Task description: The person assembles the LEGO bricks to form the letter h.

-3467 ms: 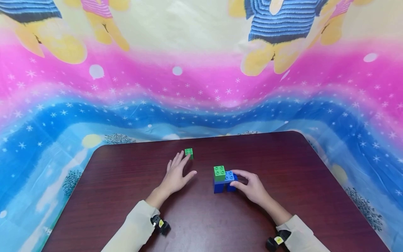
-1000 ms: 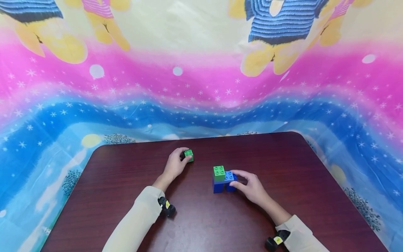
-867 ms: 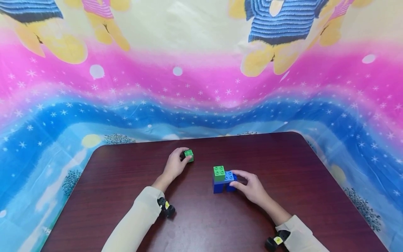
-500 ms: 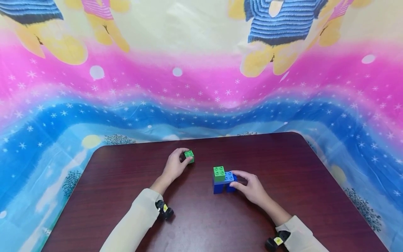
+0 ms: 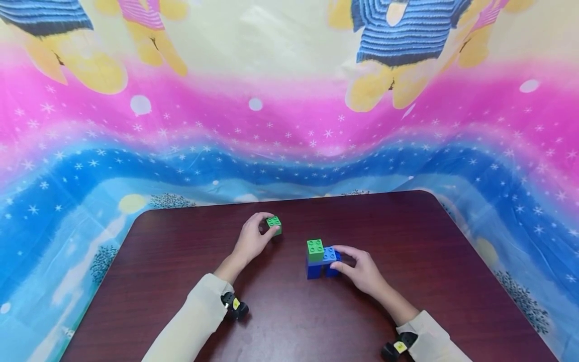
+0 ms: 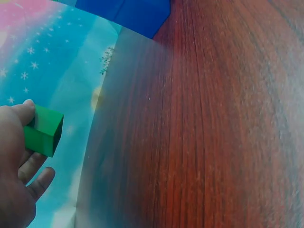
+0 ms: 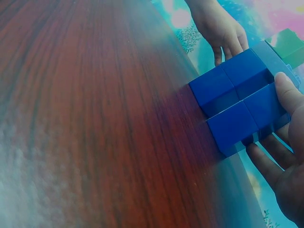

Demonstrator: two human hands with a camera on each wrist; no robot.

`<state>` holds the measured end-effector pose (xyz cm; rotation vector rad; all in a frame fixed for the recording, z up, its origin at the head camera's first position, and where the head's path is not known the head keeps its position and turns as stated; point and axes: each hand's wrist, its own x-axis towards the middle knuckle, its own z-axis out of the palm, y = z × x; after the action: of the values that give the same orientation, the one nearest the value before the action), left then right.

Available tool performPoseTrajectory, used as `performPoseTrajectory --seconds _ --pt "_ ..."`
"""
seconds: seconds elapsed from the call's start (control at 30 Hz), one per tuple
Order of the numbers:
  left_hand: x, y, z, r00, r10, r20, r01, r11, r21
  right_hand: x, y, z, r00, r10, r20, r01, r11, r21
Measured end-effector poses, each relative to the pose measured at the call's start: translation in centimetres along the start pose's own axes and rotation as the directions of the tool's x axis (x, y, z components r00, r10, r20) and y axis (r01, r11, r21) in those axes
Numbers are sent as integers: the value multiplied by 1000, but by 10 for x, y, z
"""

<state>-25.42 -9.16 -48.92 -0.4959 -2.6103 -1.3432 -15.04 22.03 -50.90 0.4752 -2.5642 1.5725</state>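
My left hand (image 5: 250, 238) pinches a small green building block (image 5: 274, 225) with studs on top, toward the far side of the table. The left wrist view shows this green block (image 6: 42, 133) between thumb and fingers, the lower fingers spread free. To its right and nearer stands a structure of blue building blocks (image 5: 314, 270), two legs joined by a lighter blue piece (image 5: 328, 254). A second green block (image 5: 315, 249) sits on its left end. My right hand (image 5: 364, 271) grips the structure's right end; the right wrist view shows the thumb against the blue blocks (image 7: 232, 126).
The dark wooden table (image 5: 280, 311) has rounded far corners. Behind it hangs a printed curtain (image 5: 289, 130) in pink, blue and cream. Each wrist carries a small black camera (image 5: 235, 305) on a strap.
My left hand came in open, closed thumb and fingers on the loose green block, and has shifted it slightly right and nearer. The right hand and blue structure stay in place.
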Motion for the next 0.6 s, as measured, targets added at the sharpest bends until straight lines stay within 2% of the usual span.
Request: performPoseTrajectory --seconds 0.4,0.6 --pt "-6 16 -5 996 83 -14 -83 996 -16 0 0 -1 1000 -8 0 8 1000 -2" --pt "-8 27 -7 996 85 -4 -85 996 -15 0 1 0 1000 -6 2 6 1000 0"
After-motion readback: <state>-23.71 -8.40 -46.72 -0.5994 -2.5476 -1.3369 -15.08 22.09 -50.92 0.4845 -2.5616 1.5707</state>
